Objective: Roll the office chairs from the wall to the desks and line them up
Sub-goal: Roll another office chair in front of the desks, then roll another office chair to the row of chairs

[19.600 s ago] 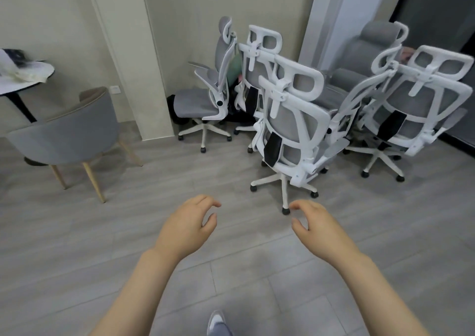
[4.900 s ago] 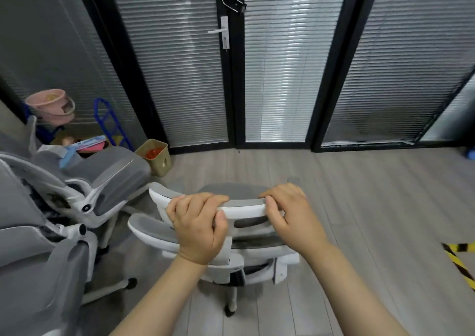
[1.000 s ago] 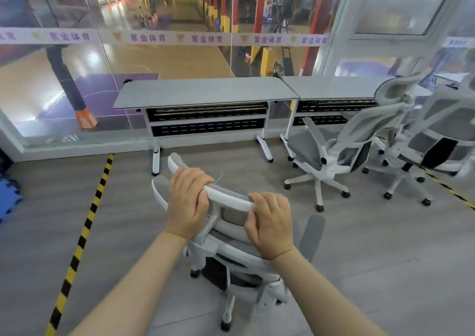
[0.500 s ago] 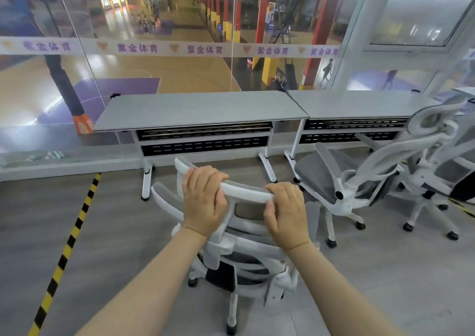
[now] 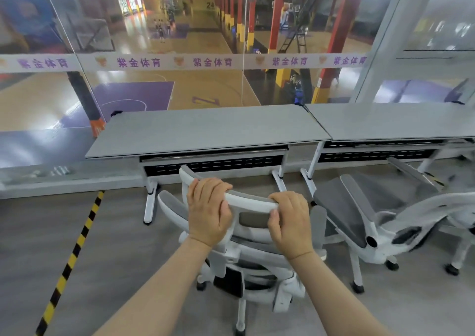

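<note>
A white-framed office chair (image 5: 253, 252) with grey mesh stands in front of me, facing the left grey desk (image 5: 205, 130). My left hand (image 5: 208, 212) and my right hand (image 5: 291, 223) both grip the top bar of its headrest (image 5: 250, 202), fingers curled over it. Its seat is hidden behind the backrest. A second white and grey chair (image 5: 359, 214) stands to the right, in front of the right desk (image 5: 390, 121).
The two desks stand side by side against a glass wall that overlooks a sports hall. A yellow and black tape line (image 5: 69, 261) runs along the floor on the left. Part of a third chair (image 5: 457, 245) shows at the right edge.
The chair in my hands has rolled closer to the left desk, and the desks now fill more of the view. My grip on the headrest is the same.
</note>
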The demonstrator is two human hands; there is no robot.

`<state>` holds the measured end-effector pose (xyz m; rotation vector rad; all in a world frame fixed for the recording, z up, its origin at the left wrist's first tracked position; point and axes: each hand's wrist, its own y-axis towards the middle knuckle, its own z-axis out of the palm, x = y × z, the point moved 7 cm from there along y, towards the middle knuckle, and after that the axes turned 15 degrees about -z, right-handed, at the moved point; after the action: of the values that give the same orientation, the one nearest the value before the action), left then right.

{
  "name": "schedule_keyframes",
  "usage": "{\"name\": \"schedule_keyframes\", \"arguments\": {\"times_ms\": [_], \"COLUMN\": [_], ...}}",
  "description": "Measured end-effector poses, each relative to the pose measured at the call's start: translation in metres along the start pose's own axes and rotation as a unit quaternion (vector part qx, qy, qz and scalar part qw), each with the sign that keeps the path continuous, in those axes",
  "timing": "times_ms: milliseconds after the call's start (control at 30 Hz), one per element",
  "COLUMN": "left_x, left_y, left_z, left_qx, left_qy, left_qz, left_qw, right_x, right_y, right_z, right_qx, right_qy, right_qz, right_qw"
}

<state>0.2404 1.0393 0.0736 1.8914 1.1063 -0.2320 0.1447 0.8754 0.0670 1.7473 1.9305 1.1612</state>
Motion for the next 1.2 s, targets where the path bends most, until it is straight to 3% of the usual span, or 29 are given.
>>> {"name": "schedule_keyframes", "arguments": {"times_ms": [367, 633, 733, 833, 1000, 1200], "left_x": [0.016, 0.017, 0.022, 0.027, 0.046, 0.086], "left_y": [0.082, 0.098, 0.097, 0.09, 0.061, -0.019], "left_z": [0.074, 0.084, 0.082, 0.074, 0.028, -0.054], "left_qx": [-0.021, 0.064, 0.108, 0.128, 0.113, 0.09], "left_qy": [0.032, 0.032, 0.108, 0.161, 0.141, 0.182], "left_qz": [-0.024, -0.071, -0.075, -0.107, -0.201, -0.274], "left_qw": [0.999, 0.995, 0.986, 0.973, 0.963, 0.94], "right_x": [-0.082, -0.104, -0.107, -0.093, -0.044, 0.06], "right_y": [0.075, 0.1, 0.11, 0.12, 0.13, 0.1], "right_z": [0.038, 0.045, 0.047, 0.052, 0.064, 0.115], "right_qx": [0.051, 0.098, 0.147, 0.176, 0.175, 0.27], "right_qy": [0.066, 0.098, 0.099, 0.095, 0.116, 0.224], "right_qz": [-0.041, -0.042, -0.025, -0.05, -0.106, -0.171], "right_qw": [0.996, 0.989, 0.984, 0.978, 0.972, 0.921]}}
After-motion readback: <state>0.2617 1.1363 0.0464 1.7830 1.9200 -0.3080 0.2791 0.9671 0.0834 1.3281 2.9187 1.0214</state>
